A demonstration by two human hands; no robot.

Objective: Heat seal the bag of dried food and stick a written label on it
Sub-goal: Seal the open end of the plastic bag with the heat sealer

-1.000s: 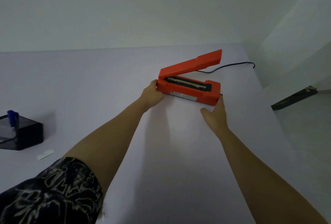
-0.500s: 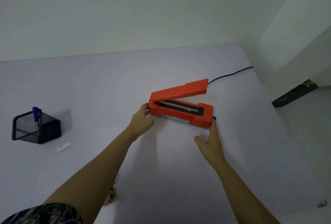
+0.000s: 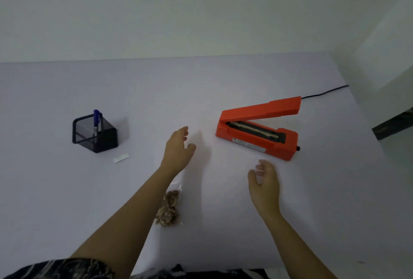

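The bag of dried food [image 3: 171, 207] lies flat on the white table [image 3: 223, 223], to the left of the heat sealer [image 3: 257, 133] and nearer the person, partly hidden under the left forearm. Its long axis runs away from the person: the food fills the near end, and the clear empty end points toward the left wrist. The left hand [image 3: 177, 151] is just left of the sealer, fingers loose, grasping nothing. The right hand [image 3: 264, 183] is just on the sealer's near side, equally slack and empty. The sealer lies crosswise, hinged at its left end, its arm raised and its mouth facing right. The label [image 3: 120, 158] and the pen holder [image 3: 95, 132] lie well left of the sealer
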